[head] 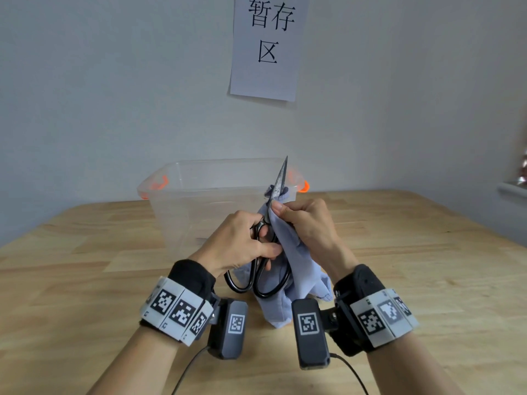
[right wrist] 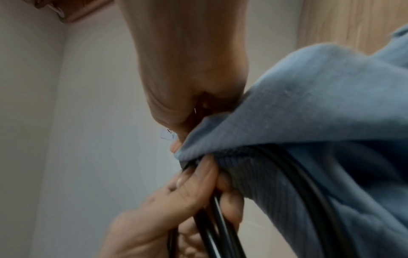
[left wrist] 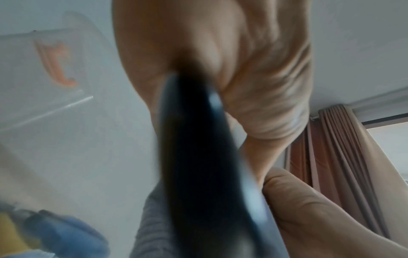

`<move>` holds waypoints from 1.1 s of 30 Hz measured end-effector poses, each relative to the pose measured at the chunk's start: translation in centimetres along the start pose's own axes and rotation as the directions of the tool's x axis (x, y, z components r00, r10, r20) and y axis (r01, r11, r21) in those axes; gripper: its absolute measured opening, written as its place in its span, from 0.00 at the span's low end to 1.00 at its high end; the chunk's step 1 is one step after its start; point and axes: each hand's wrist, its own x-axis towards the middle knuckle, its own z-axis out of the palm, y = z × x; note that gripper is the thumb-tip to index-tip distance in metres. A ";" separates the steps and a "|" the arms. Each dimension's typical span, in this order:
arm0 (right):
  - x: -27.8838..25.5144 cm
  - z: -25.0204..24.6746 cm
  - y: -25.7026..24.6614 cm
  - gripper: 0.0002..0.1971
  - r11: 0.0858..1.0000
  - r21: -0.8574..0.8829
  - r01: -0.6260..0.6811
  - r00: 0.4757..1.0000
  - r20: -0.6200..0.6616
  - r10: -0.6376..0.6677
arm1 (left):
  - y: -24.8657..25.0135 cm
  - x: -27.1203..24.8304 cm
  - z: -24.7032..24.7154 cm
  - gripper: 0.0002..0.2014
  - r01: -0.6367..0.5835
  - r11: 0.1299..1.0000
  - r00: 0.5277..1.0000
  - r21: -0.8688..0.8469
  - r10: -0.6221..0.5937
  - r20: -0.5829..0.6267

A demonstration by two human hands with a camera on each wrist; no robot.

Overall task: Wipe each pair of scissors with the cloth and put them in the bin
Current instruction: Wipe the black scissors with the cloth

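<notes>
The left hand point(head: 239, 240) grips a pair of scissors point(head: 266, 243) by the black handles, just above the loops, with the closed blades pointing up and away toward the bin point(head: 176, 212). The right hand point(head: 305, 223) pinches the pale blue cloth point(head: 288, 269) around the blades low down, near the pivot; the upper part of the blades stands bare above the fingers, and the rest of the cloth hangs down to the desk point(head: 427, 266). So the wiping of this pair looks to be under way, not finished: the tip is still uncovered, and its speckled metal may be stain or rust, though that is hard to judge. The clear bin stands just behind the hands, near the wall under a paper sign point(head: 268, 47). Through its front wall nothing plainly shows inside in the head view; the left wrist view has blurred blue and yellow shapes at its lower edge that I cannot identify. No other scissors are visible on the desk, so how many pairs remain cannot be told.
</notes>
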 end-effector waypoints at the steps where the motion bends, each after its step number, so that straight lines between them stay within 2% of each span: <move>1: 0.0 0.2 0.1 0.19 1.000 0.006 0.003 1.000 -0.023 -0.003 | 0.0 -0.1 -0.1 0.21 -0.004 1.000 1.000 0.007 0.004 0.008; 8: 0.3 0.9 0.3 0.18 0.998 0.053 -0.017 0.982 -0.185 0.026 | 0.0 -0.2 -0.3 0.21 -0.022 0.998 0.999 0.053 0.020 0.039; 14: 0.2 1.2 0.3 0.21 0.981 0.187 -0.045 0.973 -0.216 0.086 | 0.1 -0.1 -0.1 0.21 -0.030 0.996 0.999 0.084 0.026 0.048; 21: 0.3 1.0 0.5 0.24 0.968 0.242 -0.069 0.959 -0.252 0.131 | 0.2 -0.2 0.2 0.21 -0.021 0.997 0.996 0.071 0.015 0.087; 24: 0.5 0.9 0.5 0.20 0.962 0.265 -0.062 0.960 -0.249 0.130 | 0.3 -0.4 0.4 0.21 -0.019 0.999 0.993 0.039 0.014 0.113; 27: 0.6 1.0 0.7 0.22 0.958 0.284 -0.049 0.956 -0.263 0.127 | 0.2 -0.2 0.5 0.21 -0.021 1.000 0.990 0.021 0.018 0.142; 33: 0.5 0.7 0.4 0.15 0.957 0.288 -0.033 0.941 -0.314 0.127 | 0.2 -0.2 0.9 0.21 -0.027 0.999 0.987 0.020 0.023 0.162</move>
